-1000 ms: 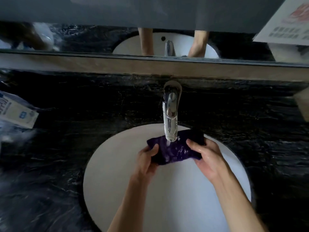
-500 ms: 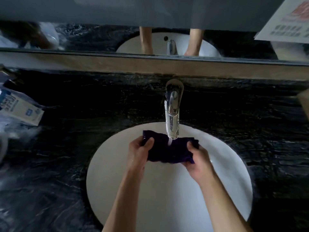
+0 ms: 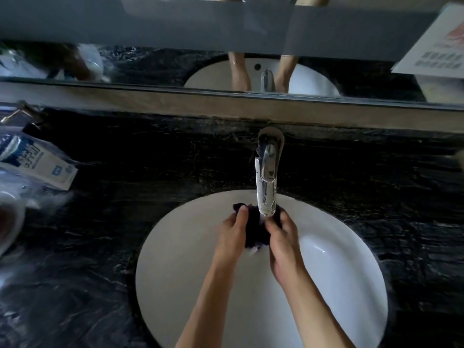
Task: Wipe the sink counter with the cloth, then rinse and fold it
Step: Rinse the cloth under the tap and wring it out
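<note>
A dark purple cloth [image 3: 254, 232] is bunched into a small wad over the white sink basin [image 3: 339, 272], right under the spout of the chrome faucet [image 3: 266, 179]. My left hand [image 3: 232, 234] grips the wad from the left, thumb on top. From the right, my right hand [image 3: 283, 244] grips it too, and the two hands sit close together. Most of the cloth is hidden between my palms. Water runs from the spout onto the cloth.
Black marble counter [image 3: 125, 197] surrounds the basin. A blue and white carton [image 3: 37, 162] lies in clear plastic at the left edge. A mirror [image 3: 150, 61] runs along the back above a stone ledge [image 3: 175, 106]. A printed sheet [image 3: 437, 46] leans at the far right.
My hands have come together, squeezing the spread cloth into a tight wad under the faucet. The view has shifted slightly.
</note>
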The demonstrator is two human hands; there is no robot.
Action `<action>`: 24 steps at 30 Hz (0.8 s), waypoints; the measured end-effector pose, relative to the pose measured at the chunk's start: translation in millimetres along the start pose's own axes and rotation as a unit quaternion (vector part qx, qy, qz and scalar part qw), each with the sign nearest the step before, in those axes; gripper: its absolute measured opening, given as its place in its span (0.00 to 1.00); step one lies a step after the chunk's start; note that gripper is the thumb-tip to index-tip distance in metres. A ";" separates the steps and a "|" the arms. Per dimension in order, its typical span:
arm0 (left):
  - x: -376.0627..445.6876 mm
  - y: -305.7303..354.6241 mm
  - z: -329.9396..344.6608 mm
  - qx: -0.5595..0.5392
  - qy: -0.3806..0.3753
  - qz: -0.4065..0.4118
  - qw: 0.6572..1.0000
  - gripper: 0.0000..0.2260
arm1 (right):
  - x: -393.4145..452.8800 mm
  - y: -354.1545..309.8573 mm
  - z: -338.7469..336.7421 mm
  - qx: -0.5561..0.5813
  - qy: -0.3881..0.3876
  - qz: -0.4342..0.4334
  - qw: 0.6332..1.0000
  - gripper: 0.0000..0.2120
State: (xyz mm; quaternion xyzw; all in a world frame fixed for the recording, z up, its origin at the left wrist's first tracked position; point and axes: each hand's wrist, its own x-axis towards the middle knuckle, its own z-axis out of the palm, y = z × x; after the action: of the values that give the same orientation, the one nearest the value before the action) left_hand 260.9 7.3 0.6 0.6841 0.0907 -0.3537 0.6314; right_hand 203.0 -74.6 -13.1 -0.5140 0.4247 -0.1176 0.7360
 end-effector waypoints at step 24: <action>11.9 -18.0 6.0 -0.207 -0.091 -0.090 0.970 0.23 | 15.4 -13.6 -3.6 -0.087 -0.024 0.003 0.996 0.08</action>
State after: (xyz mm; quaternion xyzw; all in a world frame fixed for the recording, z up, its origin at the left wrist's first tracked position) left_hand 257.1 1.1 -20.6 0.4925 0.1656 -0.4433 0.7304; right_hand 213.4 -92.4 -9.7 -0.5777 0.4168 -0.0656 0.6987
